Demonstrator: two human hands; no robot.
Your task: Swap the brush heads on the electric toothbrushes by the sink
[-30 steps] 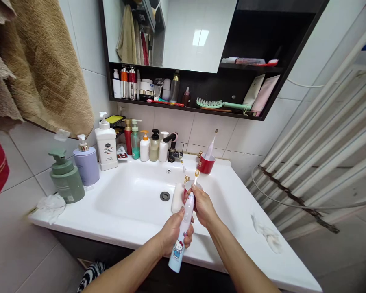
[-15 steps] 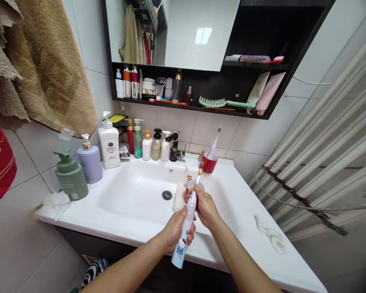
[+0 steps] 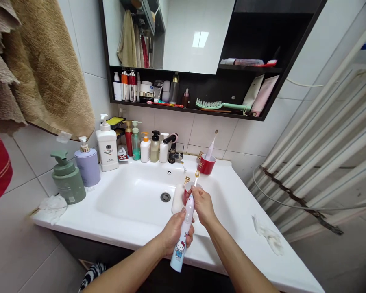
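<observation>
An electric toothbrush (image 3: 187,219) with a pale pink and blue handle and a cartoon cat on it slants up over the front of the sink. My left hand (image 3: 175,230) is wrapped round its handle. Higher up, the fingers of my right hand (image 3: 203,204) pinch the neck, just under the brush head (image 3: 197,174) with its yellowish bristles. Behind my right hand a red cup (image 3: 188,188) with a gold handle stands in the basin, partly hidden. Beside it lies a white oblong object (image 3: 178,199), its kind unclear.
Several pump bottles (image 3: 136,140) line the back left of the white sink (image 3: 125,207), near the black faucet (image 3: 172,150). At the back right, another red cup (image 3: 206,165) holds a second toothbrush (image 3: 211,148). Crumpled tissue (image 3: 268,236) lies on the right counter. A mirror cabinet (image 3: 189,106) hangs above.
The camera view has shifted slightly. Both hands keep their hold on the toothbrush, with little visible movement relative to the sink.
</observation>
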